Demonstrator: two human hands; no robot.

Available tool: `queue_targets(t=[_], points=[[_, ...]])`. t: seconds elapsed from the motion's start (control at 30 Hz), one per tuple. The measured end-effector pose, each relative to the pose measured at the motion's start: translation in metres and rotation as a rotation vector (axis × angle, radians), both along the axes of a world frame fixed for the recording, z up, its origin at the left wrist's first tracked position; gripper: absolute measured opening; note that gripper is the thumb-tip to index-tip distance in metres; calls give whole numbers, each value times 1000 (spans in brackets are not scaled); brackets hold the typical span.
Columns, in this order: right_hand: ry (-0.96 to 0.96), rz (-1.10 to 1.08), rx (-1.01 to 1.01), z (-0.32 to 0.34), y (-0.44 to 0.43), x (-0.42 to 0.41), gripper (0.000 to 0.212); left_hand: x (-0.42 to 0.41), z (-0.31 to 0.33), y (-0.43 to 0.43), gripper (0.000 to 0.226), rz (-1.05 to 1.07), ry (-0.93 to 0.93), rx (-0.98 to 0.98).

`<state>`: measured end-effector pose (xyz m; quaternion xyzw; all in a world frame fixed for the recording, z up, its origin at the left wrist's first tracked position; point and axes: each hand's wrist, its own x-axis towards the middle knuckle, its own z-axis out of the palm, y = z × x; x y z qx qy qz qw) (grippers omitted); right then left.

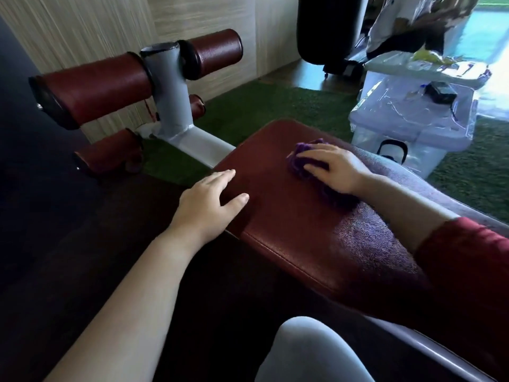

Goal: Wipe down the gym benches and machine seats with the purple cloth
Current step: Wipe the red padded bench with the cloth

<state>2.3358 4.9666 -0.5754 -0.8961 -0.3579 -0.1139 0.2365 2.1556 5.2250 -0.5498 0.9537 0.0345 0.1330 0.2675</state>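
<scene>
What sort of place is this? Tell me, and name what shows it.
Most likely a small gym, perhaps a home one. A padded maroon bench with foam leg rollers, what looks like a black punching bag behind it, and green turf flooring all point to that.

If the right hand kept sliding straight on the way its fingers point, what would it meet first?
Bare bench pad lies ahead of the right hand and purple cloth, then the pad's edge and the white frame beam. It looks likely to clear the left hand, though depth is unclear.
</scene>
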Motion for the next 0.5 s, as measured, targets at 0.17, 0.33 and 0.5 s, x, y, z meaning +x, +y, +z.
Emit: queue_targets(t=[0.17,0.33,0.5], points=[[108,-572,-14,-1,-26,54,36,15,-5,-33,62,-108,24,121],[34,-194,-86,-9,-11,-42,39,18,-6,-42,59,-85,24,109],[79,35,-75,-2,-40,-148,41,23,-5,-49,56,-78,24,105]])
